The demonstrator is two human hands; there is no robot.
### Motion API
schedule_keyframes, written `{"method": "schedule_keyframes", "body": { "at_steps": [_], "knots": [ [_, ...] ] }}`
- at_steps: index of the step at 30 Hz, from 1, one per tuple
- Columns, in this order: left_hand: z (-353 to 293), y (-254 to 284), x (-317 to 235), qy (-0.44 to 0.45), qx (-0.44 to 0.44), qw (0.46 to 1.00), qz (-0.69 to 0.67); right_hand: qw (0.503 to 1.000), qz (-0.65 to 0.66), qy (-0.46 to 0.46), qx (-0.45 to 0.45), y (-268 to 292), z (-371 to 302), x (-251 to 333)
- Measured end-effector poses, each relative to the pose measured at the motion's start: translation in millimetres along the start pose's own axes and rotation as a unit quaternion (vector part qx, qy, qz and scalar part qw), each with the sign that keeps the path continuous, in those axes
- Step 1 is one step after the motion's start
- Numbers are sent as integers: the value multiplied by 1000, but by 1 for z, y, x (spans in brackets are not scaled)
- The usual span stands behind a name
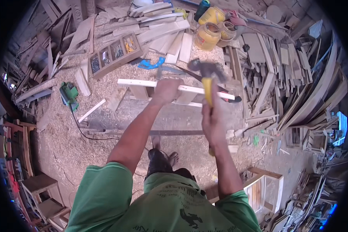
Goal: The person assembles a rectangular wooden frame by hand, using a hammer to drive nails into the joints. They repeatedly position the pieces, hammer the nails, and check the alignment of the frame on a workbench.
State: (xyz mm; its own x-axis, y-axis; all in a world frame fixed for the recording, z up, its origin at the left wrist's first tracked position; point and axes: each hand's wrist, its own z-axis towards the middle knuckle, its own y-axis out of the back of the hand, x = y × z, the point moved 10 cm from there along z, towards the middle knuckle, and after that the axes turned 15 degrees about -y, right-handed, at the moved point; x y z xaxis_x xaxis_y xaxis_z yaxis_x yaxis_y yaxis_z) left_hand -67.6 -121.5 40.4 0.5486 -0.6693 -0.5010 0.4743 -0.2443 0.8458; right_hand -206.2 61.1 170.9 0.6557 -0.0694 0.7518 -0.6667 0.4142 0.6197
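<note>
A small frame of pale wood (137, 82) stands on the workbench (116, 118), with a long strip along its top and short crosspieces below. My left hand (167, 91) is closed over that top strip, left of its middle. In my right hand (214, 121) is a hammer (207, 88) with a yellow grip. Its dark head is raised above the right part of the strip and smeared by motion. Behind the frame lie a handsaw with a blue handle (151, 63) and other dark blades, partly hidden by the hammer.
A divided wooden box (118, 63) of nails and screws sits at the back left. A green corded power tool (69, 96) lies at left among shavings. Yellow jars (207, 38) stand behind, near stacked boards (162, 33). Scrap wood (268, 77) crowds the right.
</note>
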Motion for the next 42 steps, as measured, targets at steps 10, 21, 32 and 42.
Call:
{"method": "schedule_keyframes", "body": {
  "at_steps": [10,21,32,42],
  "knots": [
    [3,-5,-4,-1,17,999,29,965,-220,-76,123,-49,-19,-63],
    [-4,-2,-5,-8,-11,1000,28,965,238,51,-102,43,-27,-28],
    [6,1,-12,-28,14,1000,-5,996,3,-68,-62,-55,12,-119],
    [-6,57,50,-45,-108,993,-21,942,163,-295,-7,-82,60,-146]
  ]
}}
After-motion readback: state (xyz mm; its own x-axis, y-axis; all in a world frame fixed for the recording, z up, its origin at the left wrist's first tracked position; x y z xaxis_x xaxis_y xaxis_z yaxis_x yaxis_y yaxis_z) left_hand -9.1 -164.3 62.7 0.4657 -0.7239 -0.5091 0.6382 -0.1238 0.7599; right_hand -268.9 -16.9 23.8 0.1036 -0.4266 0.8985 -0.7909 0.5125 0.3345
